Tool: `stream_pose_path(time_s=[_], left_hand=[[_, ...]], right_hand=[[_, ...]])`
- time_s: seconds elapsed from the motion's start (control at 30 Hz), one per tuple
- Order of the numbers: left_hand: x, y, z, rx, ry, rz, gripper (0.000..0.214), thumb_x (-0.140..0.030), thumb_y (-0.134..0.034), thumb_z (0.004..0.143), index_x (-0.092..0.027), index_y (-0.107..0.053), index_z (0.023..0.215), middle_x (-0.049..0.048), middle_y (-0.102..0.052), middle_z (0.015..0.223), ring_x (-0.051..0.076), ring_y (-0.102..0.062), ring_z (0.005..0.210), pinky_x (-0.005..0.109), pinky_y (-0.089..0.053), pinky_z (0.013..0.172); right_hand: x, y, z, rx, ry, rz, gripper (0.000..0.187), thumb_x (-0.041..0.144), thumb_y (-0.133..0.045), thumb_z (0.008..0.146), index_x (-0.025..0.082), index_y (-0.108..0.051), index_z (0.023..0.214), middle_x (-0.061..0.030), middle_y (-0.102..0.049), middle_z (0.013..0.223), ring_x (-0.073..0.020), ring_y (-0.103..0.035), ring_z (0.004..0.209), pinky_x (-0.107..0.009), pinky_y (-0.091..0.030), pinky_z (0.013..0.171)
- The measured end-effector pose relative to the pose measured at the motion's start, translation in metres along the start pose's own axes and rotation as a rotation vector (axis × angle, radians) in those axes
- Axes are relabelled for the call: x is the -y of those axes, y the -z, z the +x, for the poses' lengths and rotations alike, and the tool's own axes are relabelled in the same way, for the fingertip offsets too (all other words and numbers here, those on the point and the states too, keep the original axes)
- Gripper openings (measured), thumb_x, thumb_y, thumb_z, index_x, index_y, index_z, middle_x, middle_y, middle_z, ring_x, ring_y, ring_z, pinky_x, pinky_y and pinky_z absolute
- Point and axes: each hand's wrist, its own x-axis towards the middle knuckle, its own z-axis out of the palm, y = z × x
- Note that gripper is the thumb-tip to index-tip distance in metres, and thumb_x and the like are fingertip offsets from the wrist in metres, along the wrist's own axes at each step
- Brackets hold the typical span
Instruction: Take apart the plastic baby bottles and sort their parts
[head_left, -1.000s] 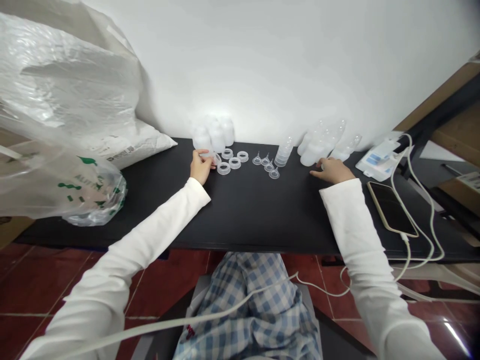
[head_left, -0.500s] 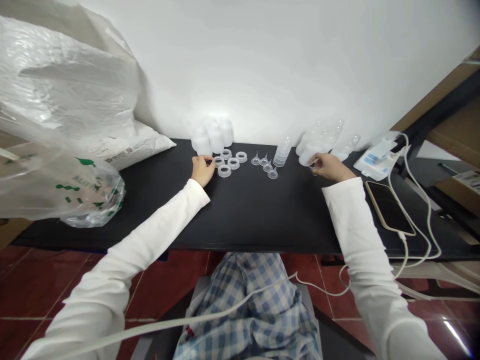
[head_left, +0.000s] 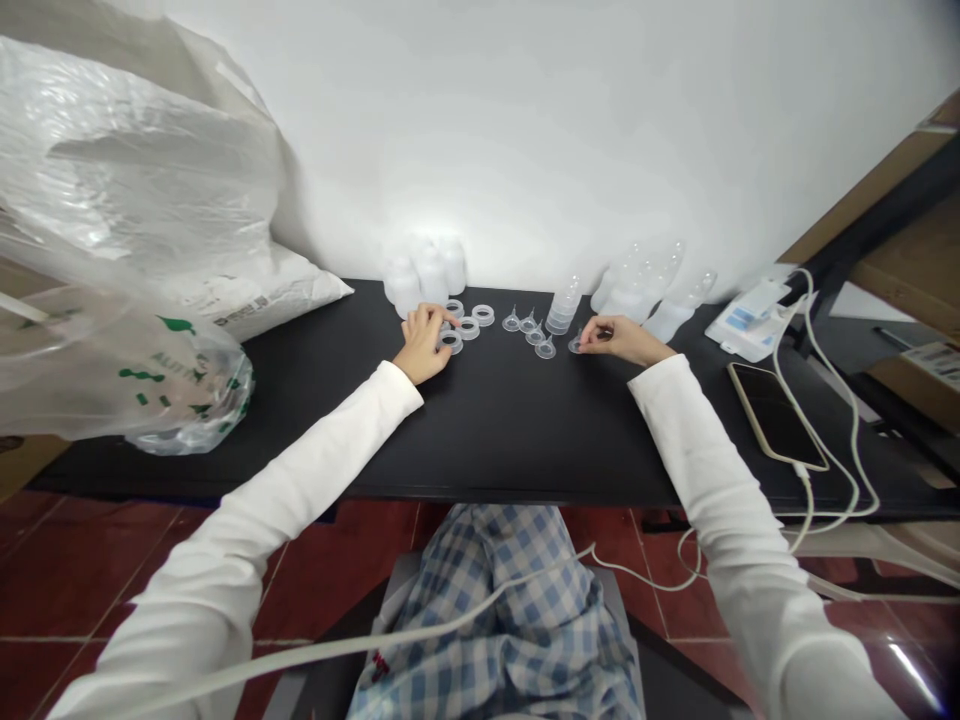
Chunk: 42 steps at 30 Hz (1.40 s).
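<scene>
Plastic rings (head_left: 469, 335) lie on the black table (head_left: 495, 430), beside and partly beneath the left hand (head_left: 424, 345), fingers loosely spread; the right hand (head_left: 619, 340) pinches a clear stemmed disc (head_left: 574, 347) just right of four similar discs (head_left: 535, 338).

Black table (head_left: 495, 430) across mid-frame; white bottles (head_left: 427, 275) at its back edge, left of center; clear rings (head_left: 469, 336) clustered just in front; clear stemmed discs (head_left: 534, 340) at center, stacked clear cups (head_left: 564, 310) beside them; dome-topped bottles (head_left: 630, 298) right of center; white packet (head_left: 750, 318), phone (head_left: 778, 412) and white cable (head_left: 853, 440) at right; green-printed plastic bag (head_left: 187, 375) at left; white sack (head_left: 300, 283) behind it, corner on the tabletop.
</scene>
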Motion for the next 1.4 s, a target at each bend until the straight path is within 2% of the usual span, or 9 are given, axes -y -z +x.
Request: stream_pose_path(time_s=[0.13, 0.27, 0.47, 0.73, 0.9, 1.1, 1.27, 1.33, 1.4], left_hand=[[0.0, 0.0, 0.0, 0.045, -0.032, 0.035, 0.039, -0.011, -0.057, 0.073, -0.019, -0.065, 0.11, 0.0147, -0.053, 0.118, 0.037, -0.048, 0.115, 0.054, -0.04, 0.1], [0.002, -0.001, 0.002, 0.092, -0.051, 0.052, 0.028, -0.013, -0.056, 0.078, -0.019, -0.067, 0.103, 0.0139, -0.055, 0.113, 0.035, -0.05, 0.112, 0.054, -0.038, 0.102], [0.004, -0.003, 0.003, 0.149, -0.102, 0.043, 0.026, -0.015, -0.053, 0.083, -0.019, -0.067, 0.104, 0.0114, -0.058, 0.11, 0.031, -0.049, 0.111, 0.051, -0.038, 0.104], [0.014, -0.007, 0.005, 0.153, -0.191, 0.041, 0.025, -0.024, -0.048, 0.091, -0.019, -0.066, 0.108, 0.0117, -0.059, 0.112, 0.029, -0.05, 0.112, 0.05, -0.039, 0.106], [0.016, -0.008, 0.005, 0.134, -0.212, 0.043, 0.024, -0.023, -0.049, 0.091, -0.019, -0.064, 0.108, 0.0118, -0.06, 0.113, 0.029, -0.051, 0.113, 0.049, -0.041, 0.106], [0.012, -0.01, 0.004, 0.118, -0.207, 0.075, 0.026, -0.022, -0.047, 0.092, -0.018, -0.06, 0.114, 0.0132, -0.06, 0.118, 0.03, -0.051, 0.116, 0.051, -0.042, 0.105], [0.001, -0.014, 0.005, 0.058, -0.21, 0.133, 0.032, -0.025, -0.047, 0.093, -0.016, -0.058, 0.122, 0.0148, -0.06, 0.122, 0.03, -0.054, 0.114, 0.051, -0.044, 0.104], [-0.006, -0.017, 0.009, 0.013, -0.212, 0.162, 0.037, -0.026, -0.046, 0.094, -0.014, -0.057, 0.128, 0.0167, -0.059, 0.128, 0.031, -0.055, 0.12, 0.05, -0.044, 0.106], [-0.014, -0.021, 0.015, -0.025, -0.217, 0.19, 0.044, -0.026, -0.045, 0.095, -0.013, -0.055, 0.135, 0.018, -0.057, 0.139, 0.032, -0.053, 0.129, 0.048, -0.042, 0.11]], right_hand=[[-0.004, 0.004, -0.001, 0.034, -0.03, 0.012, 0.061, 0.068, -0.087, 0.05, 0.017, -0.067, 0.074, -0.0022, -0.067, 0.073, -0.0142, -0.058, 0.071, -0.033, -0.046, 0.074], [-0.005, 0.001, 0.0, 0.01, 0.001, 0.01, 0.058, 0.067, -0.086, 0.054, 0.017, -0.068, 0.075, -0.0036, -0.07, 0.077, -0.0147, -0.06, 0.074, -0.035, -0.048, 0.079], [-0.005, -0.004, 0.001, 0.012, 0.032, 0.097, 0.056, 0.063, -0.088, 0.054, 0.017, -0.066, 0.074, -0.0045, -0.071, 0.08, -0.0178, -0.067, 0.082, -0.04, -0.053, 0.089], [-0.009, -0.01, 0.005, -0.081, 0.064, 0.159, 0.051, 0.061, -0.089, 0.054, 0.02, -0.065, 0.072, -0.005, -0.072, 0.081, -0.0207, -0.069, 0.084, -0.043, -0.055, 0.092], [-0.008, -0.015, 0.006, -0.073, 0.065, 0.18, 0.048, 0.059, -0.089, 0.056, 0.02, -0.065, 0.072, -0.0055, -0.073, 0.081, -0.0215, -0.069, 0.084, -0.043, -0.056, 0.091], [-0.006, -0.022, 0.008, -0.112, 0.158, 0.087, 0.041, 0.057, -0.083, 0.064, 0.02, -0.066, 0.072, -0.0055, -0.071, 0.082, -0.0209, -0.067, 0.083, -0.042, -0.055, 0.089], [-0.003, -0.014, 0.006, -0.082, 0.255, -0.12, 0.024, 0.043, -0.072, 0.075, 0.02, -0.069, 0.074, -0.0033, -0.067, 0.077, -0.018, -0.061, 0.075, -0.039, -0.051, 0.083], [-0.001, -0.007, 0.004, -0.192, 0.295, -0.167, 0.016, 0.036, -0.064, 0.079, 0.02, -0.068, 0.076, -0.003, -0.065, 0.077, -0.0181, -0.06, 0.075, -0.039, -0.05, 0.083], [0.0, 0.001, 0.001, -0.455, 0.343, -0.245, 0.015, 0.029, -0.055, 0.084, 0.021, -0.066, 0.079, -0.0049, -0.064, 0.081, -0.0203, -0.06, 0.082, -0.04, -0.049, 0.085]])
